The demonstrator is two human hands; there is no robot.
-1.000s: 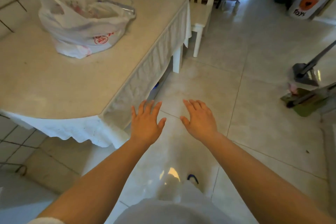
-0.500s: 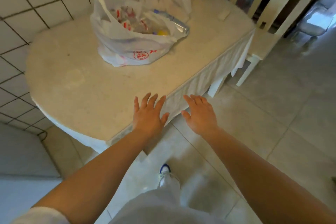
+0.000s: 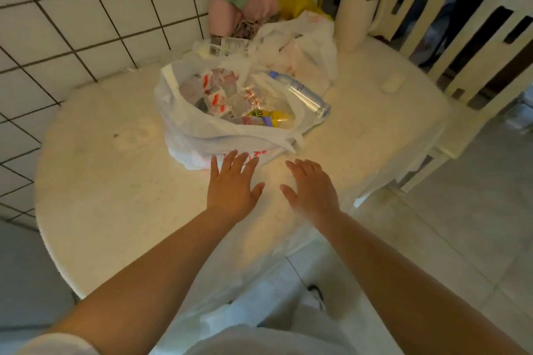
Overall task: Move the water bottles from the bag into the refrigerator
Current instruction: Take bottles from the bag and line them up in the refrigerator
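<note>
Rounded cream table [image 3: 115, 181] against tiled wall, white plastic bag [image 3: 202, 135] of bottles near centre, second crumpled bag [image 3: 311, 46] behind it, cream jug [image 3: 356, 13] at far edge, small white block [image 3: 392, 83] near right edge

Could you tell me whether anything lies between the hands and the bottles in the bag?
Only the bag's near wall. Its mouth gapes upward, so the left hand and right hand, both open, can reach over it to the bottles.

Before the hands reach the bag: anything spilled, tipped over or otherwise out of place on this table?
Nothing spilled. One water bottle lies on its side across the rim of the open plastic bag, its base poking out toward the chairs. Both the left hand and the right hand are flat, holding nothing.
</note>
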